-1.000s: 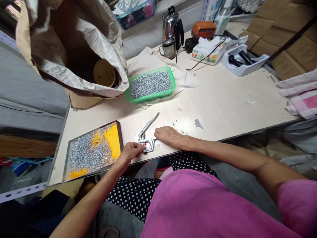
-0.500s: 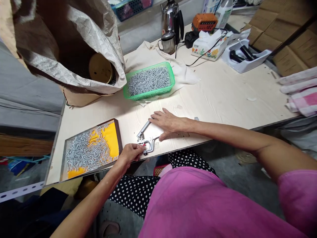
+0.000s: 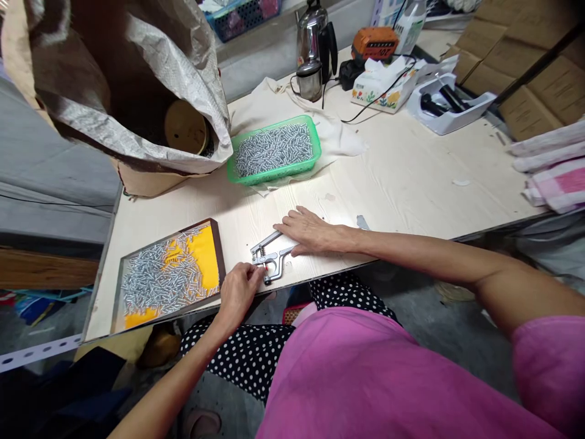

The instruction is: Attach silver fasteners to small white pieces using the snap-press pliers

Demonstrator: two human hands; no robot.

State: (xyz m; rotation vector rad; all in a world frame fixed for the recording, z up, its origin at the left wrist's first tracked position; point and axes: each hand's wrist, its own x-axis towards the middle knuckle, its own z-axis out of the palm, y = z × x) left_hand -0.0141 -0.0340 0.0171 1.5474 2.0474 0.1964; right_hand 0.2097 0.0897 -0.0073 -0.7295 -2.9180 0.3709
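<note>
- progress: judged mid-operation; the handles of the hand pliers (image 3: 280,258) stand apart, so no full squeeze is made at this moment.
- quantity: loose metal pieces (image 3: 158,277) cover most of a shallow tray (image 3: 218,251), with a yellow lining (image 3: 204,259) exposed at its right side and lower left corner; more such pieces nearly fill a green basket (image 3: 317,145). worked and unworked pieces cannot be sorted by eye, so no tally of done and left is entered.
- position: the pliers lie on the tabletop (image 3: 411,177) near its front edge, between the two hands and to the right of the tray.
- right hand (image 3: 315,231): loosely gripping the pliers, fingers over the upper handle, thumb by the lower one.
- left hand (image 3: 238,294): fingertips gathered at the working end; whether they pinch a piece is hidden by the fingers.
- surface: pale wood grain, scuffed, with a grey patch (image 3: 362,222) beyond the right forearm; a white cloth (image 3: 345,143) lies under the green basket.
- rear of surface: metal kettle (image 3: 309,39), metal cup (image 3: 309,82), orange battery pack (image 3: 375,42), tissue box (image 3: 377,97) and a white plastic holder (image 3: 457,125) with black items.
- room: a large woven sack (image 3: 176,55) gapes at left, a round tan object (image 3: 185,126) inside; cardboard (image 3: 539,36) leans at right, above a pink-and-white cloth (image 3: 564,177).
</note>
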